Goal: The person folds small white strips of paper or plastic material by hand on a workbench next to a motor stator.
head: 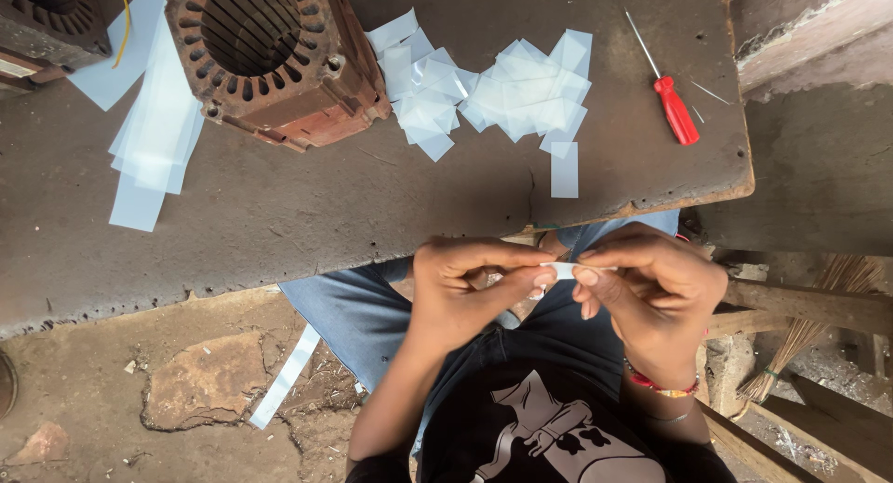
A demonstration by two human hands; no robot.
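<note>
Small white paper strip runs left-right, long axis level, near the table edge over the lap. Left hand pinches its left end, right hand pinches the right; strip spans between fingertips. Pile of cut white slips lies far on the table, right of the rusty motor stator, with a red-handled screwdriver further right.

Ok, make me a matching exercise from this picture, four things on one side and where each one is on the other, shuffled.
Things:
1. screwdriver
2. motor stator
3. small paper slip
4. long paper strip

Places:
A. on the ground below the table
B. pinched between left hand and right hand
C. table's right end
D. table's left part, beside stacked sheets

Pairs: 1-C, 2-D, 3-B, 4-A
</note>
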